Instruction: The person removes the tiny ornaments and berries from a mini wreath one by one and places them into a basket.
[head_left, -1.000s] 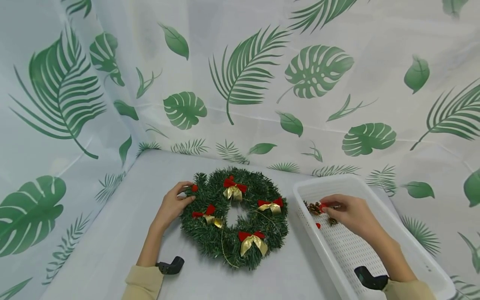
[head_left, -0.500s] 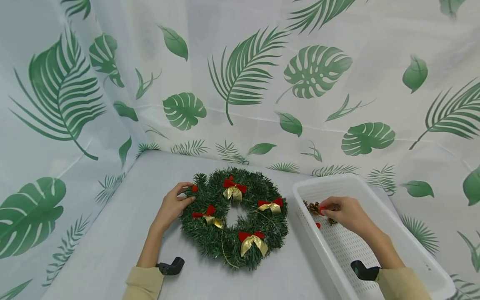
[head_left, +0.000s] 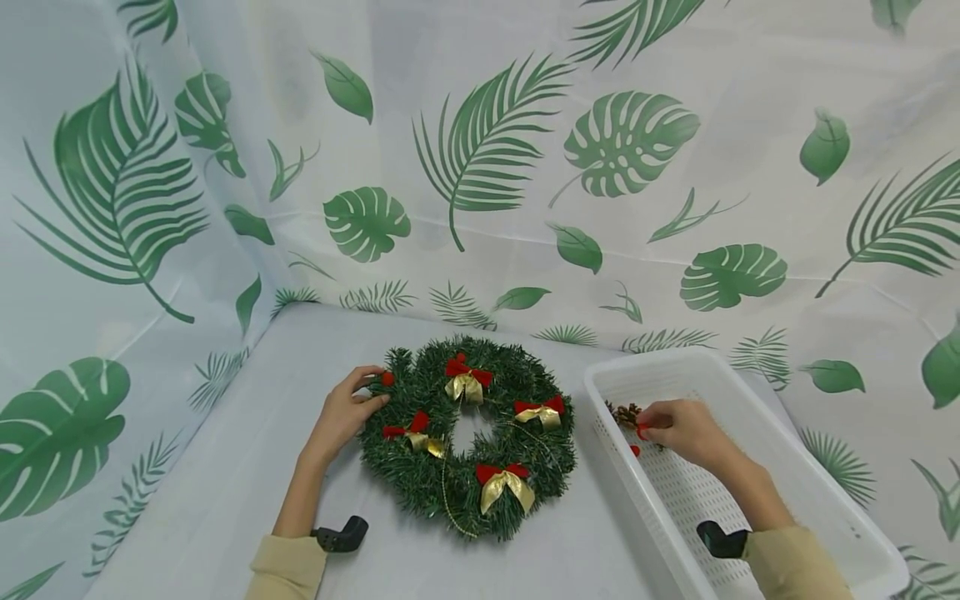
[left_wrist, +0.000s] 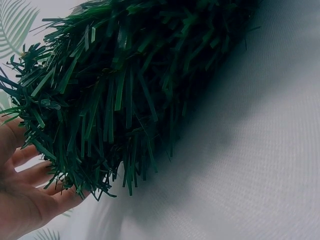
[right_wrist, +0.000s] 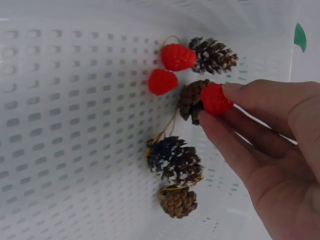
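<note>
A round green tinsel wreath (head_left: 405, 492) lies on the table in the head view, decorated with red-and-gold bows (head_left: 506, 487) and a thin gold bead string. At its left edge my left hand (head_left: 345, 417) grips the greenery, near a small red berry (head_left: 387, 378); in the left wrist view the tinsel partly hides the fingers (left_wrist: 35, 175). My right hand (head_left: 686, 432) reaches into a white plastic basket (head_left: 637, 492). Between thumb and fingers it pinches a red artificial raspberry (right_wrist: 216, 99), which overlaps a brown pinecone (right_wrist: 190, 97) in the right wrist view.
Two more red raspberries (right_wrist: 162, 81) lie in the basket beside a snow-tipped pinecone (right_wrist: 212, 55). Another frosted pinecone (right_wrist: 175, 161) and a small brown pinecone (right_wrist: 178, 202) with gold cords rest nearby. A leaf-printed curtain (head_left: 510, 275) borders the table's back and left.
My right hand has shifted slightly left and nearer inside the basket, with the raspberry still pinched. The left hand keeps its place on the wreath.
</note>
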